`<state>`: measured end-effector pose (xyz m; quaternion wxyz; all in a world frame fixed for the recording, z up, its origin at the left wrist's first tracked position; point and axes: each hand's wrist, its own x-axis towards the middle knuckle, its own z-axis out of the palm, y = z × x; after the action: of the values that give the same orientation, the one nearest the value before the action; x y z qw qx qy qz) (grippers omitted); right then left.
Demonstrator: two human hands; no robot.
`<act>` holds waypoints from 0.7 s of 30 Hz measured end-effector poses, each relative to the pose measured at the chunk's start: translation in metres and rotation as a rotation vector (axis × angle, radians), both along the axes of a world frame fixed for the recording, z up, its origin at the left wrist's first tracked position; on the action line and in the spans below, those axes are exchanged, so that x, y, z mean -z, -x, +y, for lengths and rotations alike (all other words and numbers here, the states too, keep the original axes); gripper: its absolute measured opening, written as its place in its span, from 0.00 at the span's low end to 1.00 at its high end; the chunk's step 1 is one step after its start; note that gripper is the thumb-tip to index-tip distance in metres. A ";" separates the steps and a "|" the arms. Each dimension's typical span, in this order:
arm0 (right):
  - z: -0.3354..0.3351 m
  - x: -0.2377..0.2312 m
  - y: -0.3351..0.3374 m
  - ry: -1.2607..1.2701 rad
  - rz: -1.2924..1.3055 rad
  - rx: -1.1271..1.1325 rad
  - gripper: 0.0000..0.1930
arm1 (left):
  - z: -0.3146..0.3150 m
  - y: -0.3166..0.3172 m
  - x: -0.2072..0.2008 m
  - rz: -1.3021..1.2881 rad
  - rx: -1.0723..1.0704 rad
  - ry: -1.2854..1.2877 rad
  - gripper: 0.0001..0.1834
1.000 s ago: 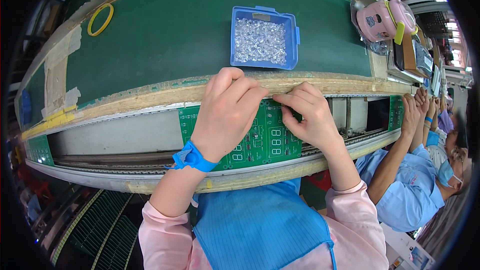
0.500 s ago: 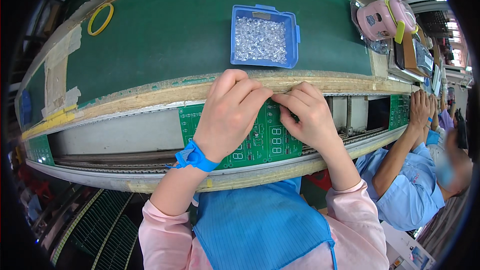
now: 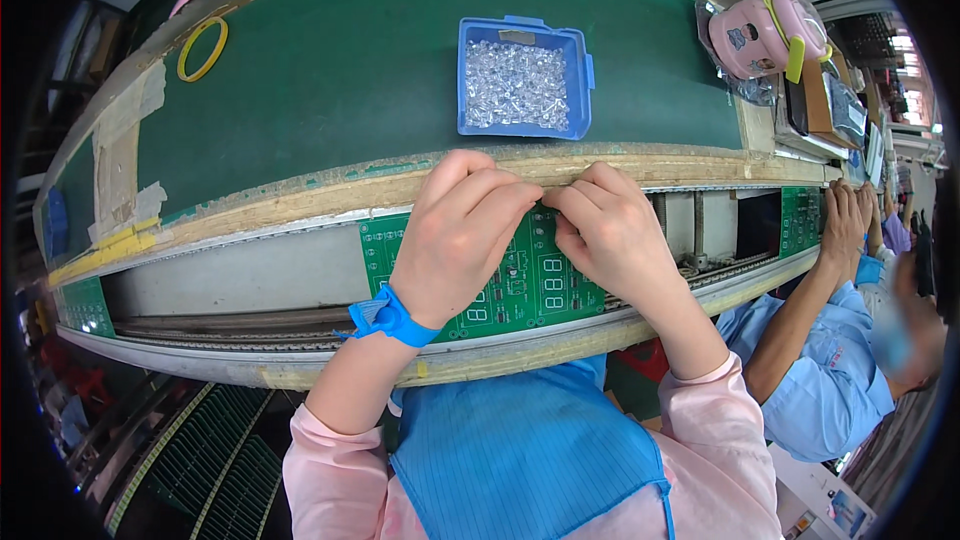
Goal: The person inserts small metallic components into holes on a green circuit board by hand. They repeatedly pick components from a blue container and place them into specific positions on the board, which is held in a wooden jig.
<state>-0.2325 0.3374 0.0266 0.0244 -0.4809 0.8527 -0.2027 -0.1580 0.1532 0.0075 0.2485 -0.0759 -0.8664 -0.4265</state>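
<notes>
In the head view, the left hand point(image 3: 455, 245) and right hand point(image 3: 617, 235) were positioned over the green circuit board point(image 3: 515, 290), fingertips nearly meeting at its far edge. Fingers on both hands were bent and bunched (whether they pinched a part could not be told). The board lay in the conveyor track point(image 3: 240, 342); beyond it, a blue bin point(image 3: 579, 90) contained small clear parts point(image 3: 515, 85).

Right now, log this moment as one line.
Left hand: over green circuit board | Right hand: same board, fingertips near left's | Held item: unclear | Blue bin: clear parts, beyond hands
</notes>
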 end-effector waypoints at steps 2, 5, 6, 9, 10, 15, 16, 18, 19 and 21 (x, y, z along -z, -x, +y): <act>0.000 -0.001 0.001 -0.008 0.015 -0.007 0.14 | 0.000 0.000 -0.001 -0.004 -0.012 -0.027 0.11; 0.001 -0.001 0.000 0.001 0.009 0.006 0.13 | 0.000 0.000 -0.004 -0.053 -0.027 -0.122 0.11; 0.002 -0.001 0.000 0.006 0.004 0.015 0.13 | 0.000 -0.001 -0.005 -0.083 -0.029 -0.171 0.11; 0.003 -0.008 0.000 0.023 -0.085 0.048 0.11 | -0.001 -0.003 -0.005 -0.136 -0.019 -0.275 0.10; 0.004 -0.010 0.001 0.030 -0.109 0.062 0.11 | 0.000 -0.003 -0.005 -0.147 -0.012 -0.302 0.10; 0.002 -0.027 0.026 0.155 -0.059 0.123 0.09 | 0.002 -0.004 -0.002 -0.178 -0.003 -0.333 0.09; -0.004 -0.027 0.035 0.245 -0.002 0.132 0.08 | 0.002 -0.004 -0.002 -0.175 0.003 -0.319 0.09; -0.017 -0.024 0.051 0.270 0.075 0.149 0.07 | 0.003 -0.003 -0.003 -0.178 0.037 -0.304 0.09; -0.023 -0.022 0.058 0.283 0.114 0.158 0.07 | 0.004 -0.002 -0.003 -0.179 0.056 -0.296 0.08; -0.036 -0.015 0.066 0.218 0.218 0.142 0.05 | 0.004 -0.001 -0.002 -0.193 0.064 -0.278 0.08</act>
<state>-0.2986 0.3016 0.0420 -0.1349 -0.4383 0.8551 -0.2419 -0.1574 0.1576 0.0090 0.1588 -0.0272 -0.8161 -0.5550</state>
